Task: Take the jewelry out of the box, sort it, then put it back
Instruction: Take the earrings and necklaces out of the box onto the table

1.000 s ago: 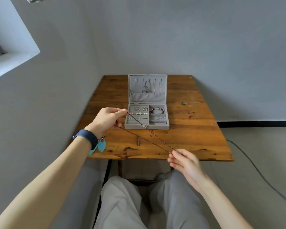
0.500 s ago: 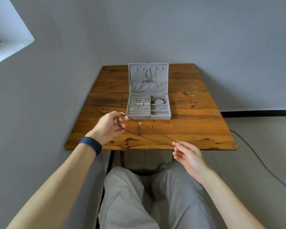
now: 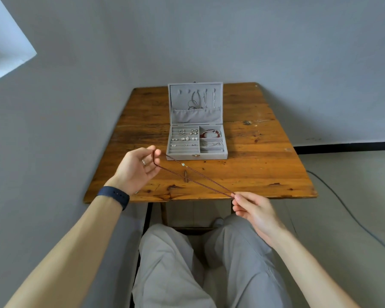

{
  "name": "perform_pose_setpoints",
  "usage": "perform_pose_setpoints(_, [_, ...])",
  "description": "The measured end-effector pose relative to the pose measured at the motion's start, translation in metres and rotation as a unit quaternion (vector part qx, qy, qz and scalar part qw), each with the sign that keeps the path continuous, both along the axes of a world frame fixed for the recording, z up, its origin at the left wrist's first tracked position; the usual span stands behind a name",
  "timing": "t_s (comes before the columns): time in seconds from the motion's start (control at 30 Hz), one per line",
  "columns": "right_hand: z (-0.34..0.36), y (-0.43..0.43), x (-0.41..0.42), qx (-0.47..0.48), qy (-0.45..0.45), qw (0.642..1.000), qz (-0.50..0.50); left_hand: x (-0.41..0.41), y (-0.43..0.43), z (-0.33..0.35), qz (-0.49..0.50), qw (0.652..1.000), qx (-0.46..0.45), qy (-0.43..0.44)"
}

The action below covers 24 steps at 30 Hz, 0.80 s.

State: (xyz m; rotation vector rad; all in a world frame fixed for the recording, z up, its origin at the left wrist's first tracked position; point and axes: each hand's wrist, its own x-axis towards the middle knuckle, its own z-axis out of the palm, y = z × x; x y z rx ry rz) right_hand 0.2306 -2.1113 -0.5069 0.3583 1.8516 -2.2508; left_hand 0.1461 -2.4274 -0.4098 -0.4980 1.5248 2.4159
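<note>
1. Head view: a person sits at a wooden table [image 3: 265,170] with an open grey jewelry box [image 3: 196,155] on it, lid standing up at the far side.
2. Both hands are nearer the person than the box and hold a dark red necklace [image 3: 227,192] stretched between them, just in front of the box's front wall and above the tabletop.
3. The left hand [image 3: 138,170], in front of the box and to its left, lies palm up with fingers curled; the loop end of the necklace is hooked round its fingertips.
4. The right hand [image 3: 253,210], in front of the box and to its right, past the near table edge, pinches the necklace's other end between thumb and fingertips.
5. A small pale bead [image 3: 183,164] sits on the cord, close to the box's front left corner.
6. Inside the box, the left section holds rows of small silver pieces [image 3: 185,138]; the right rear compartment holds a red beaded bracelet [image 3: 210,134].
7. Thin chains [image 3: 200,100] hang inside the box's lid above a pocket.
8. A dark wristband [image 3: 115,195] is on the left wrist and a ring [image 3: 143,162] on a left finger.
9. Right of the box, off the table, a cable [image 3: 342,207] runs over the floor.
</note>
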Motion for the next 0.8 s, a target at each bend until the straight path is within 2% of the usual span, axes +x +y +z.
perform_pose_setpoints(0.07, [0.000, 0.003, 0.002, 0.039, 0.016, 0.999, -0.002, 0.000, -0.006, 0.000, -0.019, 1.000, -0.022, 0.002])
perform_pose_setpoints(0.13, [0.003, 0.004, 0.005, 0.076, 0.035, 0.996, -0.009, 0.001, -0.012, 0.001, -0.084, 0.992, -0.089, 0.017])
perform_pose_setpoints(0.2, [0.006, 0.007, 0.006, 0.108, 0.055, 0.992, -0.015, 0.002, -0.017, 0.003, -0.148, 0.967, -0.201, 0.041])
perform_pose_setpoints(0.23, [0.007, 0.008, 0.005, 0.123, 0.064, 0.990, -0.013, 0.002, -0.019, 0.004, -0.167, 0.943, -0.282, 0.057])
perform_pose_setpoints(0.27, [0.008, 0.010, 0.005, 0.139, 0.073, 0.988, -0.006, 0.000, -0.021, 0.004, -0.175, 0.902, -0.386, 0.078])
perform_pose_setpoints(0.33, [0.008, 0.012, 0.003, 0.181, 0.089, 0.979, 0.016, -0.003, -0.022, 0.003, -0.166, 0.771, -0.599, 0.137])
perform_pose_setpoints(0.37, [0.008, 0.011, 0.002, 0.202, 0.095, 0.974, 0.028, -0.004, -0.023, 0.002, -0.155, 0.711, -0.665, 0.165])
perform_pose_setpoints(0.57, [0.007, 0.005, -0.008, 0.325, 0.119, 0.936, 0.067, -0.003, -0.019, -0.003, -0.153, 0.463, -0.832, 0.265])
perform_pose_setpoints(0.6, [0.006, 0.005, -0.009, 0.337, 0.119, 0.931, 0.068, -0.002, -0.017, -0.003, -0.153, 0.443, -0.839, 0.276])
perform_pose_setpoints(0.63, [0.007, 0.004, -0.008, 0.344, 0.118, 0.929, 0.068, -0.003, -0.016, -0.002, -0.146, 0.440, -0.841, 0.279])
perform_pose_setpoints(0.73, [0.007, 0.001, -0.002, 0.302, 0.101, 0.947, 0.054, -0.018, -0.008, 0.010, -0.106, 0.472, -0.828, 0.282])
perform_pose_setpoints(0.8, [0.007, -0.001, 0.003, 0.278, 0.088, 0.956, 0.039, -0.038, 0.005, 0.021, -0.092, 0.479, -0.822, 0.294])
